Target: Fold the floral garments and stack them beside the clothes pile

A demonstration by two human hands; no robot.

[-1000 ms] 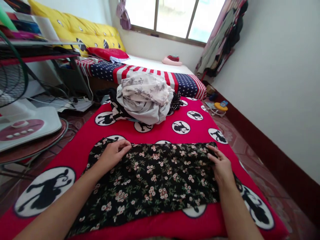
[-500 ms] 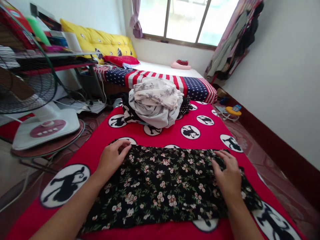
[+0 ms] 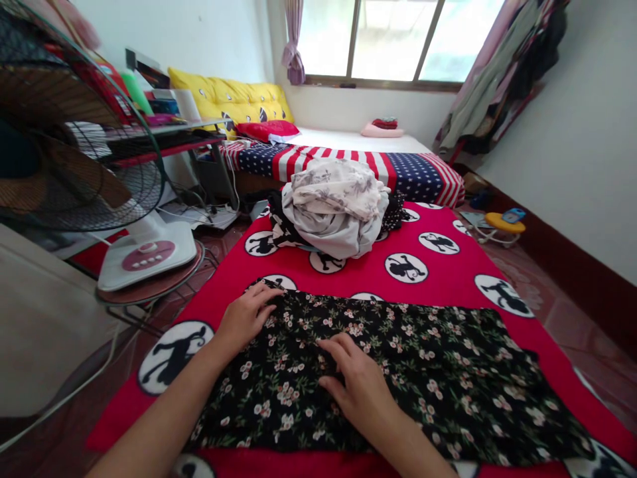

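Note:
A black floral garment [image 3: 438, 372] lies spread flat across the red blanket, its long side running left to right. My left hand [image 3: 249, 315] rests on its upper left corner, thumb and fingers apart. Lower down and nearer the middle, my right hand [image 3: 361, 378] touches the fabric with curved fingers, the thumb spread away from them. Beyond the garment sits a heap of clothes [image 3: 338, 206], with pale grey and white printed cloth on top and black patterned pieces beneath.
The red blanket [image 3: 343, 282] bears white circles with black figures. At left, a fan [image 3: 149, 255] stands on a round stool beside a cluttered desk. A bed [image 3: 348, 166] with a striped and starred cover is at the back. Clothes [image 3: 502, 86] hang at right above a small yellow stool [image 3: 503, 222].
My right hand has moved left from the garment's right part to near its middle. My left hand stays at the upper left corner. The view has turned slightly left.

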